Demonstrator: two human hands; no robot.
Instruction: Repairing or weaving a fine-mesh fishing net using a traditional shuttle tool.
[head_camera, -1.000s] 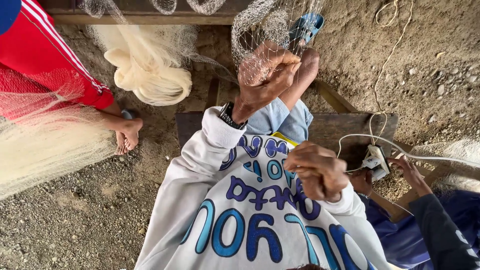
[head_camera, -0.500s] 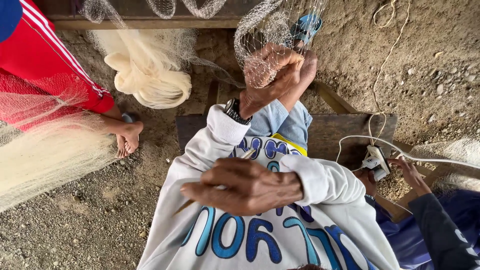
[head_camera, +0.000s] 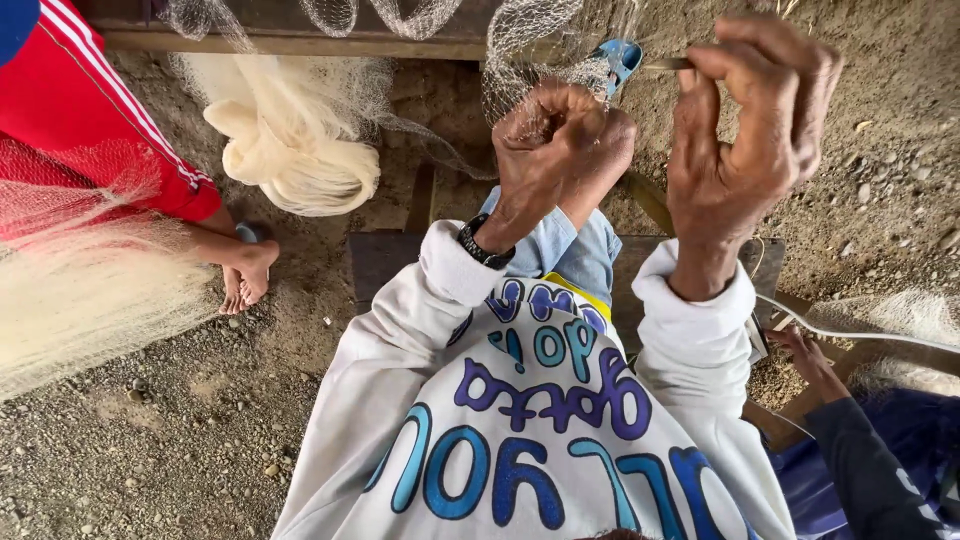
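Overhead, left hand (head_camera: 560, 140) fists fine mesh net (head_camera: 530, 50); right hand (head_camera: 750, 110) pinches a thin needle (head_camera: 665, 64).

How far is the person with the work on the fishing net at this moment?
Done: cannot be judged; no finished stretch of mesh can be told apart. In hand: the left hand is closed on a gathered bunch of the fishing net, and the right hand pinches a thin netting needle beside it. Left: a large pale heap of net hangs untouched, and more lies with the neighbouring person in the red sleeve.
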